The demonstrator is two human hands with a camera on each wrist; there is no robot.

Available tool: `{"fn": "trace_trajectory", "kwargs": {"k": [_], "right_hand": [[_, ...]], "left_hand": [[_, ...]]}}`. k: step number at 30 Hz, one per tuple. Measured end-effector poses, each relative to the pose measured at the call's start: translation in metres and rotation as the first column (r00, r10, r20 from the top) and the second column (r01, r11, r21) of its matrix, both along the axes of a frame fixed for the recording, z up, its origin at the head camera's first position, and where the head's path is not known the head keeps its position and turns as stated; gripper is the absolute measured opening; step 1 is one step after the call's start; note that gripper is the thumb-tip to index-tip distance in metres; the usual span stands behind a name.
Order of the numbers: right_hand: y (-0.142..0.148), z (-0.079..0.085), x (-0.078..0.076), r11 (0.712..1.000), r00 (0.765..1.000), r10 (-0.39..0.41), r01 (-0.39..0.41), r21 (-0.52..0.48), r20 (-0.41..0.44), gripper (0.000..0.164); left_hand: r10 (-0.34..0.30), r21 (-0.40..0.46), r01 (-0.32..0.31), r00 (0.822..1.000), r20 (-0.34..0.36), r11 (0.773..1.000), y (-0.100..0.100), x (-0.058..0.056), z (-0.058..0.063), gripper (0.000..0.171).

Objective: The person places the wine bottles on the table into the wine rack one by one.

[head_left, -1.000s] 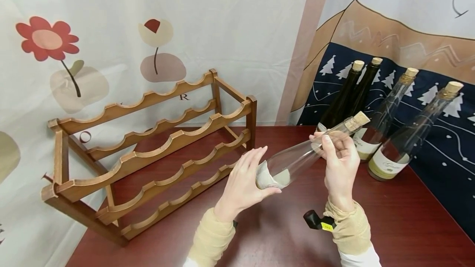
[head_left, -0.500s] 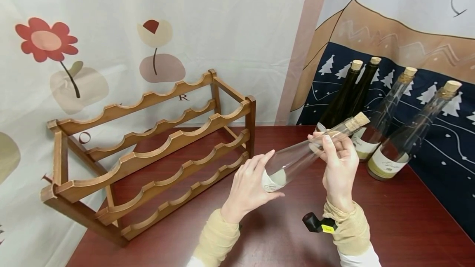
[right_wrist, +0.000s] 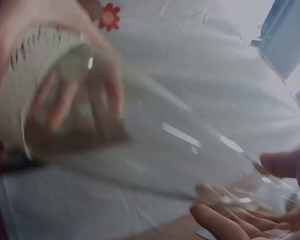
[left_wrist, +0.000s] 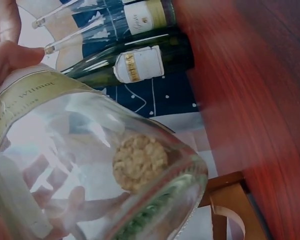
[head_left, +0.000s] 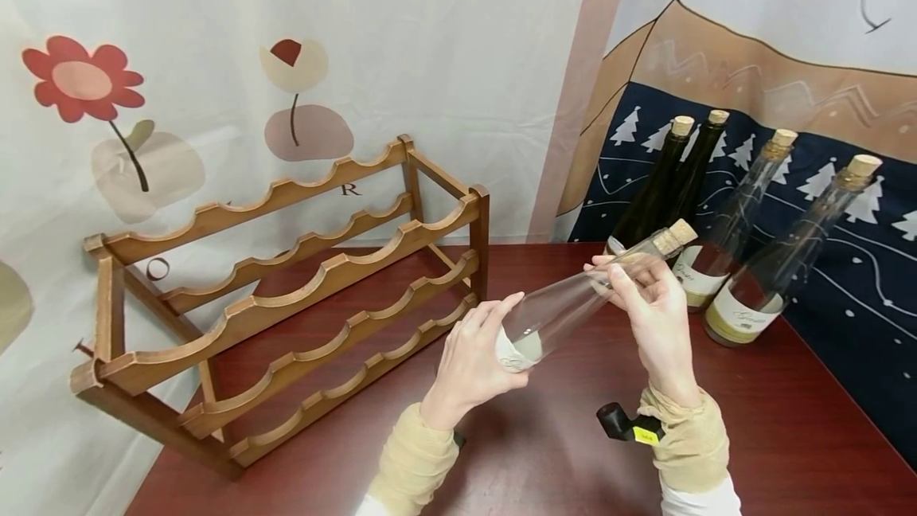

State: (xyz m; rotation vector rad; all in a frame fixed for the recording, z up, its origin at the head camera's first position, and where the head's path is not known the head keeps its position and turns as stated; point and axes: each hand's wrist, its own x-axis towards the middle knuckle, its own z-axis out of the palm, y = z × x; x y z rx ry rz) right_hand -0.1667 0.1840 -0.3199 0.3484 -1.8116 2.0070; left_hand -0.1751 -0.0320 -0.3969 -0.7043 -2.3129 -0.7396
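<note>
A clear glass bottle [head_left: 555,310] is held tilted above the table, its corked neck up to the right. My left hand [head_left: 469,357] grips it round the labelled base, thumb below and fingers above. Near the neck, my right hand [head_left: 653,309] pinches it between thumb and fingers, just below the cork [head_left: 675,237]. In the left wrist view, the bottle [left_wrist: 85,135] fills the front with its bottom turned to the camera. In the right wrist view, left-hand fingers show through the glass of the bottle [right_wrist: 155,145], slightly blurred.
A wooden wine rack [head_left: 337,265] with scalloped rails stands on the left of the dark red table [head_left: 566,444]. At the back right are two corked clear bottles [head_left: 795,249] and two dark green bottles [head_left: 653,189]. A printed curtain [head_left: 444,62] hangs behind.
The left hand first shifted right along the bottle's base, and the bottle turned so that its label changed face. Lately both hands and the bottle have moved slightly left in view.
</note>
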Motion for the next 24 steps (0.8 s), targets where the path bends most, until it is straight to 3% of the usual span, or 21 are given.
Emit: {"fn": "trace_trajectory", "kwargs": {"k": [2, 3, 6, 10, 13, 14, 16, 18, 21, 24], "right_hand": [[0.005, 0.001, 0.001, 0.969, 0.994, -0.104, 0.097, 0.227, 0.020, 0.017], [0.008, 0.002, 0.002, 0.924, 0.986, -0.167, 0.154, 0.350, 0.007, 0.018], [0.017, 0.003, 0.005, 0.710, 0.941, -0.316, 0.319, 0.628, -0.121, 0.021], [0.022, 0.002, 0.010, 0.473, 0.850, -0.351, 0.522, 0.709, -0.392, 0.026], [0.021, 0.002, 0.010, 0.333, 0.732, -0.305, 0.681, 0.652, -0.609, 0.018], [0.020, 0.003, 0.010, 0.303, 0.691, -0.278, 0.722, 0.622, -0.668, 0.013], [0.017, 0.003, 0.007, 0.278, 0.616, -0.220, 0.783, 0.557, -0.756, 0.010], [0.016, 0.003, 0.004, 0.273, 0.578, -0.148, 0.803, 0.529, -0.802, 0.016], [0.014, 0.002, 0.000, 0.276, 0.584, -0.036, 0.786, 0.554, -0.811, 0.025], [0.013, 0.000, -0.003, 0.254, 0.623, 0.029, 0.752, 0.608, -0.782, 0.035]], "left_hand": [[0.006, -0.008, -0.006, 1.000, 0.001, 1.000, -0.002, 0.000, 0.001, 0.098], [0.011, -0.013, -0.011, 1.000, 0.000, 1.000, -0.004, 0.000, 0.002, 0.098], [0.033, -0.036, -0.033, 0.999, 0.005, 0.999, -0.009, 0.000, 0.005, 0.098], [0.063, -0.074, -0.061, 0.998, 0.019, 0.995, -0.014, 0.000, 0.007, 0.096], [0.074, -0.093, -0.071, 0.997, 0.023, 0.993, -0.017, 0.000, 0.008, 0.096], [0.075, -0.096, -0.072, 0.997, 0.021, 0.993, -0.017, 0.000, 0.009, 0.096], [0.076, -0.103, -0.074, 0.997, 0.017, 0.992, -0.017, -0.001, 0.009, 0.097], [0.078, -0.108, -0.077, 0.997, 0.010, 0.991, -0.017, 0.000, 0.010, 0.097], [0.082, -0.111, -0.082, 0.997, -0.003, 0.990, -0.016, 0.000, 0.011, 0.097], [0.083, -0.117, -0.085, 0.996, -0.019, 0.990, -0.016, 0.001, 0.011, 0.098]]}}
